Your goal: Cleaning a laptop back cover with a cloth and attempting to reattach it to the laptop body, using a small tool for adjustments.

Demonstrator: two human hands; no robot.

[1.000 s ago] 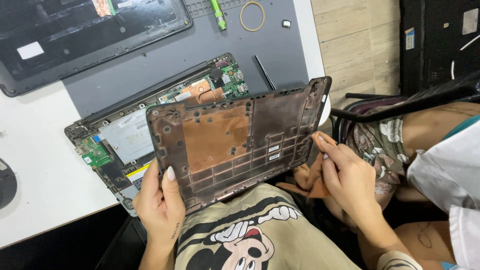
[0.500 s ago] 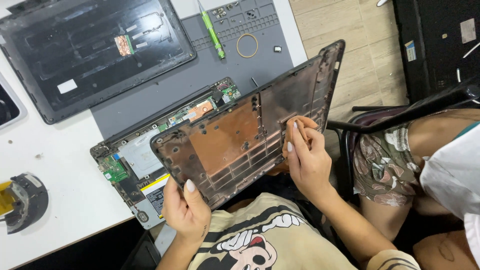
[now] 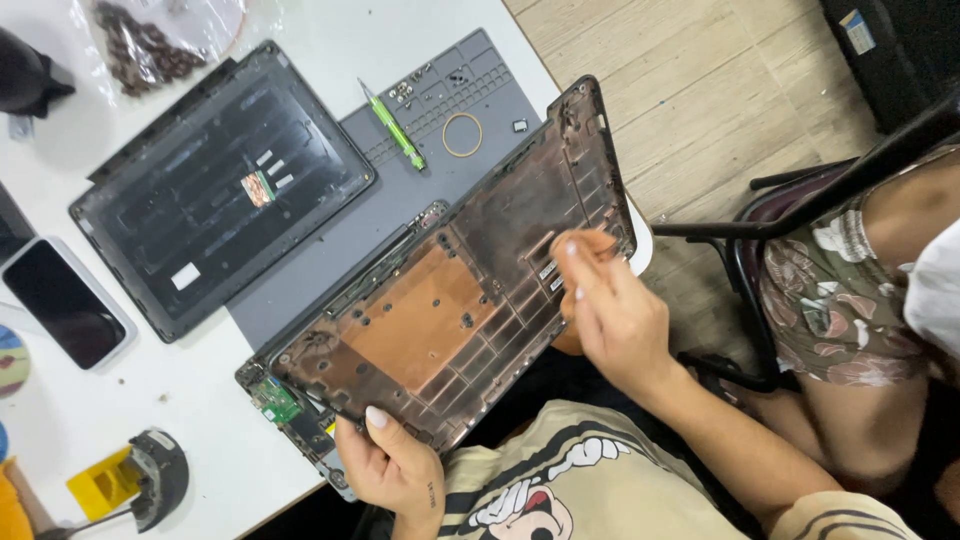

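My left hand (image 3: 392, 462) grips the near edge of a dark laptop bottom cover (image 3: 455, 290), thumb on its inner face. The cover's inside faces up, with a copper-coloured foil patch in the middle. It lies tilted over the open laptop base (image 3: 290, 408), whose green circuit board peeks out at the lower left. My right hand (image 3: 610, 305) rests on the cover's right part, fingertips pinched together at small labels on its ribs. Whether something is between the fingers is not visible.
A grey work mat (image 3: 420, 160) carries a green screwdriver (image 3: 392, 126), a rubber ring (image 3: 462, 134) and small screws. Another dark laptop panel (image 3: 220, 185) lies at the left, a phone (image 3: 62, 300) beside it. A seated person's leg (image 3: 850, 300) and chair are at the right.
The cover has swung left over the laptop base and lies flatter. My right hand has stayed on its inner right part, while the view shifted toward the table.
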